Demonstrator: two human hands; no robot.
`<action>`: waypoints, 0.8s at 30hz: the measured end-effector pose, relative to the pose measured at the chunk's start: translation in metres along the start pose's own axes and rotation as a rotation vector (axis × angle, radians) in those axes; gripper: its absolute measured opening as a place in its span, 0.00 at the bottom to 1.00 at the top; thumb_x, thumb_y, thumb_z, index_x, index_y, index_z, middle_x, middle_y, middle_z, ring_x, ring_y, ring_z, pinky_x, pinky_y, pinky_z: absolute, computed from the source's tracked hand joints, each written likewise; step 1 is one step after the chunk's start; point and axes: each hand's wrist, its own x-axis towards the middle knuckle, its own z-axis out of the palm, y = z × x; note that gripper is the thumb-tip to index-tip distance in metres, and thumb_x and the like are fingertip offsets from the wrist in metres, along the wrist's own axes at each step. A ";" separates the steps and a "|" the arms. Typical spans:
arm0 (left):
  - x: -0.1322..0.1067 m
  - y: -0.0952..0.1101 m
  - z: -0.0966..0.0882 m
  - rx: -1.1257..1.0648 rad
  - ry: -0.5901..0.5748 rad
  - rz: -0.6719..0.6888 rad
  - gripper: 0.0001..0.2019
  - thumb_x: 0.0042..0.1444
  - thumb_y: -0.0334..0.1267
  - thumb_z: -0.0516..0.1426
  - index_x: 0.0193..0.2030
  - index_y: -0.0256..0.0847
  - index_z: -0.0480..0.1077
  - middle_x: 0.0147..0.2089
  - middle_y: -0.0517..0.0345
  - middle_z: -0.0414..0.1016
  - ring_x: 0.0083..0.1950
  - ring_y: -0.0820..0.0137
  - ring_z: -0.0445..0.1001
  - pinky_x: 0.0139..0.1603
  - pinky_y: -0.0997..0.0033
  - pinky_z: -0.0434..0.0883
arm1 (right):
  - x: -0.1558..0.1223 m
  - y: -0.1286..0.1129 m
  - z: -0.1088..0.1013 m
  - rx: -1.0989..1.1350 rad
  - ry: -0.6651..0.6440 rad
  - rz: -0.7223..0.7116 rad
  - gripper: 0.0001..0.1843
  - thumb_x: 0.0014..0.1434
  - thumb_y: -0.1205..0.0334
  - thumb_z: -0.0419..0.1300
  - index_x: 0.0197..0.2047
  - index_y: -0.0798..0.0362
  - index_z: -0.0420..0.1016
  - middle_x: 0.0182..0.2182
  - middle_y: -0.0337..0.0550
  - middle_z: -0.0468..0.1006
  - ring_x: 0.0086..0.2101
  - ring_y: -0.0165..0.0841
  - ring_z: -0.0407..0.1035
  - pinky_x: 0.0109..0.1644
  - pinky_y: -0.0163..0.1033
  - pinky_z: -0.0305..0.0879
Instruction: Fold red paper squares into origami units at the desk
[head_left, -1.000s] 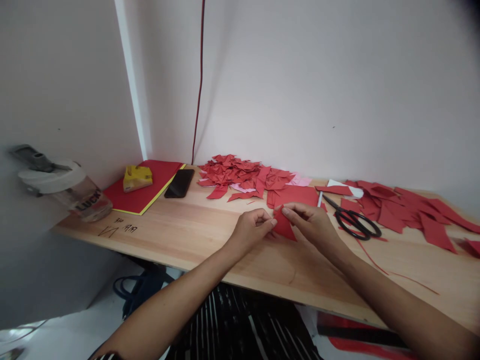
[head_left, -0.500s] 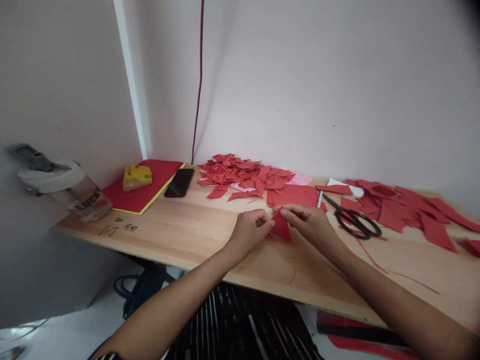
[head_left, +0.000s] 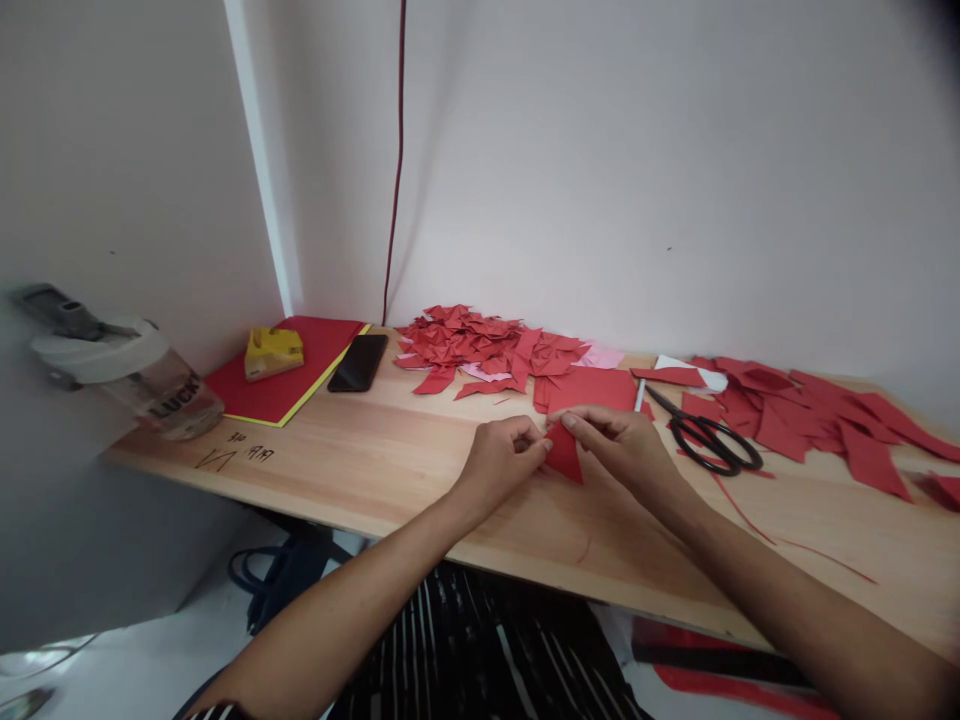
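A small piece of red paper (head_left: 566,460) is pinched between both hands, just above the wooden tabletop. My left hand (head_left: 504,452) grips its left side, thumb and fingers closed. On its upper edge, my right hand (head_left: 616,437) is closed too, with the thumb pressed near the top corner. The fingers partly cover the paper, so its exact folds cannot be made out. Right behind the hands lies a flat stack of red paper (head_left: 596,388). Black-handled scissors (head_left: 709,440) rest to the right of my right hand.
Folded red paper pieces (head_left: 469,345) are heaped against the wall. Loose red strips (head_left: 802,410) spread over the right side. A phone (head_left: 358,363), a yellow box (head_left: 274,352) on red and yellow sheets (head_left: 300,395), and a bottle (head_left: 161,395) stand or lie leftward.
Both hands stay almost in place on the red paper. The right thumb has shifted very slightly at the paper's top edge, and the whole view has tilted a little.
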 end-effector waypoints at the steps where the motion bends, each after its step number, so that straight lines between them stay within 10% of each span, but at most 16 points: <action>1: 0.000 0.000 0.000 -0.024 0.000 -0.011 0.09 0.52 0.35 0.60 0.23 0.37 0.68 0.24 0.61 0.70 0.28 0.74 0.66 0.32 0.74 0.62 | 0.000 0.000 0.000 -0.005 0.011 -0.002 0.14 0.59 0.51 0.60 0.37 0.51 0.83 0.36 0.45 0.85 0.41 0.42 0.79 0.49 0.45 0.73; 9: 0.006 -0.007 -0.002 -0.260 -0.028 -0.115 0.10 0.49 0.39 0.63 0.29 0.36 0.68 0.26 0.58 0.75 0.28 0.73 0.74 0.32 0.73 0.70 | -0.001 0.002 -0.003 -0.078 0.089 -0.006 0.18 0.61 0.50 0.58 0.40 0.54 0.84 0.23 0.40 0.76 0.25 0.32 0.68 0.31 0.37 0.65; 24: 0.007 -0.011 -0.001 -0.356 0.036 -0.090 0.12 0.46 0.35 0.65 0.29 0.37 0.63 0.23 0.60 0.74 0.24 0.76 0.73 0.29 0.77 0.69 | -0.003 0.009 0.000 -0.032 0.093 -0.016 0.19 0.62 0.49 0.59 0.43 0.54 0.84 0.30 0.43 0.81 0.29 0.34 0.71 0.37 0.39 0.67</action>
